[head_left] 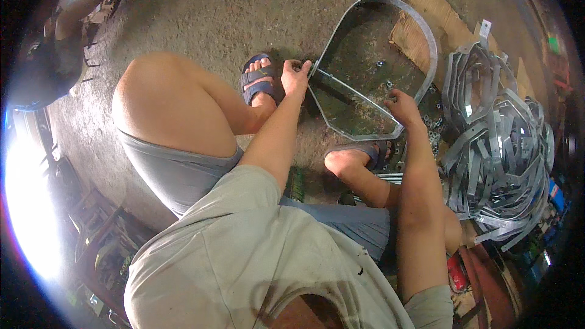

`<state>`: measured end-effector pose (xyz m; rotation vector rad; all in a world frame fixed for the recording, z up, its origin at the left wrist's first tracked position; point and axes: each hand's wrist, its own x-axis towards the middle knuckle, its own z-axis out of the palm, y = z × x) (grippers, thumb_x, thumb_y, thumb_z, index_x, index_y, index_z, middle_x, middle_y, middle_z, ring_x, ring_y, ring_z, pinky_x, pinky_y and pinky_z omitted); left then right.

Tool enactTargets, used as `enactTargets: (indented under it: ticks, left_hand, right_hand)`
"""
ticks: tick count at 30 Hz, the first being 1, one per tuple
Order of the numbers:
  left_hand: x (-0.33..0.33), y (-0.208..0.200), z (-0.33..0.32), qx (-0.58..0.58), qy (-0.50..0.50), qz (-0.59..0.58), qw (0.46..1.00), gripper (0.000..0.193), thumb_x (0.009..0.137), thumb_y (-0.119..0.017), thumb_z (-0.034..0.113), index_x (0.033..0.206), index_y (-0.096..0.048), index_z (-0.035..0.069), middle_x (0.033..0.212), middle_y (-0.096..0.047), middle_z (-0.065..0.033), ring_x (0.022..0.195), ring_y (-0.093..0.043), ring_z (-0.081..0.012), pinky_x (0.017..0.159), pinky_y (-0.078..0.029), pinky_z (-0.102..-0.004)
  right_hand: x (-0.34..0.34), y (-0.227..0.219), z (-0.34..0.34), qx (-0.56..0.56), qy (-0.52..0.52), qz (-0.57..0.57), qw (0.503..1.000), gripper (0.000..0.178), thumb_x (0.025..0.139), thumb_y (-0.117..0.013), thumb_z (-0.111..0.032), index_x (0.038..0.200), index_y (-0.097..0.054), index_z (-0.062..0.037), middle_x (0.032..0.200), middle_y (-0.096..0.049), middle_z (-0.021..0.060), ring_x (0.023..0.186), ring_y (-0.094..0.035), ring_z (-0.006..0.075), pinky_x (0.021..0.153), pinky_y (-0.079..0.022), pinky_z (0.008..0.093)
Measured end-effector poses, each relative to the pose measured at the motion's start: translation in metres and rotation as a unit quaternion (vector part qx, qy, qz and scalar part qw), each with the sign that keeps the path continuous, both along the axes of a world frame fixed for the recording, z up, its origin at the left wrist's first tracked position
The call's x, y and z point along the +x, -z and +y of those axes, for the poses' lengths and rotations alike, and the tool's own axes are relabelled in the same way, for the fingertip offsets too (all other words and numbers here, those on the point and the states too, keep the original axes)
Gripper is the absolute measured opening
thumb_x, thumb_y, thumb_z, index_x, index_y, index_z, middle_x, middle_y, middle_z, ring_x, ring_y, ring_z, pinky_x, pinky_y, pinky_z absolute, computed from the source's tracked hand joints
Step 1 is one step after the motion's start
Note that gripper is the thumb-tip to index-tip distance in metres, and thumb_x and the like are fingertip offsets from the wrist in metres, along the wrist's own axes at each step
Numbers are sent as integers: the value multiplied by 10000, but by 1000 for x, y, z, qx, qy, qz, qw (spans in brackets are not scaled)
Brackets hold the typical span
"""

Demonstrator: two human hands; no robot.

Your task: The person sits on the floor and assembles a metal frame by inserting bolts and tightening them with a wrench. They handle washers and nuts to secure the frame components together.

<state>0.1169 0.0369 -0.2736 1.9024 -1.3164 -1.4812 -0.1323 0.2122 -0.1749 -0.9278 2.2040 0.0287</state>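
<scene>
A loop-shaped frame of flat galvanized metal strip lies on the floor in front of me, rounded at the far side and angular at the near side. A thin metal rod crosses it from the left side to the near right. My left hand is closed in a pinch on the frame's left side, where the rod meets it. Toward the rod's right end, my right hand has its fingers curled closed against the rod. The fingertips of both hands are partly hidden.
Loose nuts are scattered right of the frame, with a few inside it. A large heap of similar bent metal strips stands at the right. Torn cardboard lies beyond the frame. My sandalled feet flank the work.
</scene>
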Motion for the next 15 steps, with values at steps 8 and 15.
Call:
enactTargets:
  ticks: [8,15]
  left_hand:
    - [0,14,6,-29,-21,-17,999,361,817,-759,227,1061,-578,31,925,-661,-130,857,-637,-261,785,-502,-379]
    - [25,51,-3,-71,28,16,997,273,822,-683,161,1046,-601,28,934,-667,-124,862,-646,-269,788,-507,-377]
  right_hand:
    - [-2,12,8,16,-6,4,1000,430,864,-699,-300,1199,-641,-36,1135,-673,232,1108,-630,382,950,-483,437]
    - [-1,18,-7,-18,-42,10,999,426,847,-701,-299,1188,-649,-48,1117,-676,233,1090,-632,387,942,-486,436]
